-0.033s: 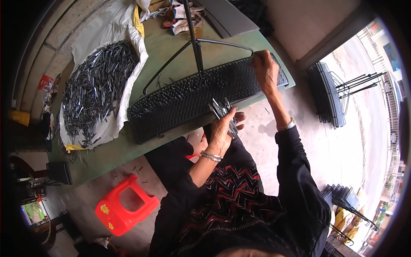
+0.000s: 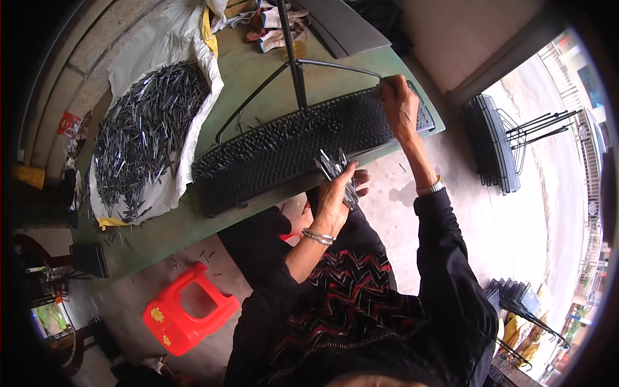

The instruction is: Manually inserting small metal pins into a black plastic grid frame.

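A long black perforated panel (image 2: 271, 166), with a thin black metal frame (image 2: 296, 80) rising from its far side, lies slantwise on the green table (image 2: 174, 240). Short dark strips stand clustered in the holes along its far left half. My left hand (image 2: 335, 197) is closed around a bundle of loose dark strips (image 2: 333, 166), just in front of the panel's near edge. Over the panel's right end, my right hand (image 2: 401, 108) is pinched with fingertips down, close to the frame's right end. Whatever is between those fingertips is hidden.
Left of the panel, an open white sack (image 2: 205, 126) holds a heap of dark strips (image 2: 148, 129). Work gloves (image 2: 274, 40) and a grey sheet (image 2: 351, 31) lie at the back. A red plastic stool (image 2: 174, 319) is on the floor; black racks (image 2: 493, 145) stand at right.
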`<control>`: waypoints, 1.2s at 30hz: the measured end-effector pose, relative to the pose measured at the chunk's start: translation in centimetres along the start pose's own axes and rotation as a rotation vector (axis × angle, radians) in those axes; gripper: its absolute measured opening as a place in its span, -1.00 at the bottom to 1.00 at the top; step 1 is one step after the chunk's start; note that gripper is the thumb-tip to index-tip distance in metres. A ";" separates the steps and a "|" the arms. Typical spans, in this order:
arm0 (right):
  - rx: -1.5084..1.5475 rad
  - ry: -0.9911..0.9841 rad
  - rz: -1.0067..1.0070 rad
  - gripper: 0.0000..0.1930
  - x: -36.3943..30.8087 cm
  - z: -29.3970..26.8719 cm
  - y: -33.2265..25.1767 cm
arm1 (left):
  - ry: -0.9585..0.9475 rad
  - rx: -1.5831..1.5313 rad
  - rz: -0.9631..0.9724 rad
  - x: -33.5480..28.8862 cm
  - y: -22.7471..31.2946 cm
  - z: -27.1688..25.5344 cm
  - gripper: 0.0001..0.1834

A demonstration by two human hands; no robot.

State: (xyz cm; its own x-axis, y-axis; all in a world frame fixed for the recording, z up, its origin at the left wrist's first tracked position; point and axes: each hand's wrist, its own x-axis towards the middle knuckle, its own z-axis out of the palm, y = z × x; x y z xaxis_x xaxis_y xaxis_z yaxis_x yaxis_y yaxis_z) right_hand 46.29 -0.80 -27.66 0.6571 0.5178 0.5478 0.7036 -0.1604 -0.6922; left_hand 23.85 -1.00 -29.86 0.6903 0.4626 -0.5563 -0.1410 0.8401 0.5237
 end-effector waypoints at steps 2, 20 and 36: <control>0.043 -0.018 -0.013 -0.94 0.4 0.5 -0.2 | 0.001 -0.020 -0.003 0.1 0.0 -0.2 -0.80; 0.053 -0.091 0.069 -0.89 0.7 0.6 0.7 | -0.007 -0.143 -0.017 0.0 0.0 0.2 -0.84; 0.066 -0.197 -0.060 -0.92 1.1 -0.3 0.6 | -0.003 -0.041 0.024 -0.1 -0.2 -0.3 -0.76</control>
State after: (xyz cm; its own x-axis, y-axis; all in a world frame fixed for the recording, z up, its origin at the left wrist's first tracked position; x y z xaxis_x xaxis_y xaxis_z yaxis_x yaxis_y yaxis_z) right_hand 47.55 -0.55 -27.33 0.5443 0.6803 0.4908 0.7164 -0.0725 -0.6939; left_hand 23.59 -1.18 -30.05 0.6888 0.4815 -0.5420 -0.1862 0.8400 0.5097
